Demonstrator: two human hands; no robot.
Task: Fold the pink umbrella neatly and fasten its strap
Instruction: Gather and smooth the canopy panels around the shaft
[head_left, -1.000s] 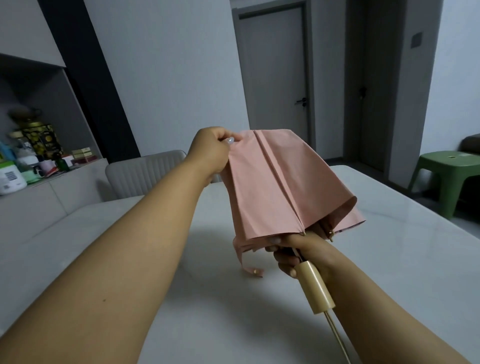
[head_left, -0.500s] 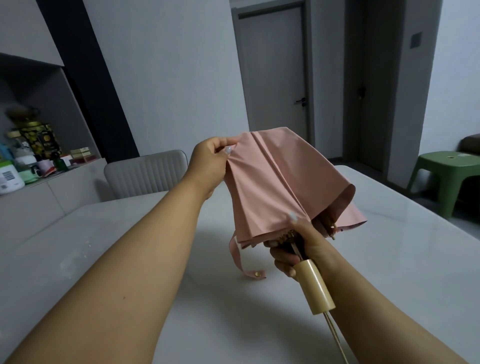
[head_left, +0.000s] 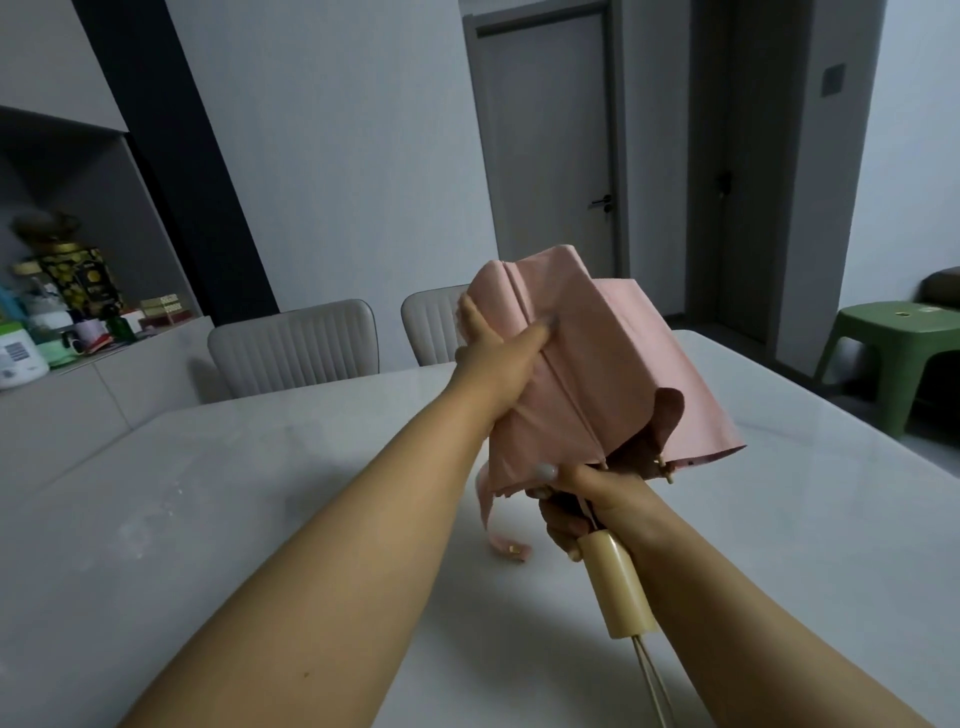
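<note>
1. The umbrella (head_left: 613, 374) is held in the air above the table (head_left: 208, 519), its pink canopy collapsed but loose, with pleats running from the top down to the hem.
2. The left hand (head_left: 498, 353) lies against the left side of the canopy near the top; its thumb stretches straight along a pleat and another finger shows above it, flat on the cloth. The remaining fingers are hidden behind the fabric, so I cannot tell whether they grip it.
3. The right hand (head_left: 582, 499) is curled round the shaft just under the hem, fingers wrapped and the thumb pressing the lower edge of the canopy.
4. The cream handle (head_left: 618, 587) sticks out below that hand towards the camera, and a thin cord (head_left: 652, 680) hangs from its end.
5. The strap (head_left: 493, 525) dangles unfastened from the left lower edge of the canopy, its tip with a small metal snap close above the table.
6. Two rib tips (head_left: 665, 467) poke out at the hem on the right, where the cloth flares open.
7. Two pale chairs (head_left: 296, 345) stand at the far edge of the table.
8. A green stool (head_left: 893, 343) stands on the floor at the right.
9. A sideboard (head_left: 78, 395) at the left carries jars, mugs and boxes.
10. A grey door (head_left: 545, 140) is closed in the back wall.
</note>
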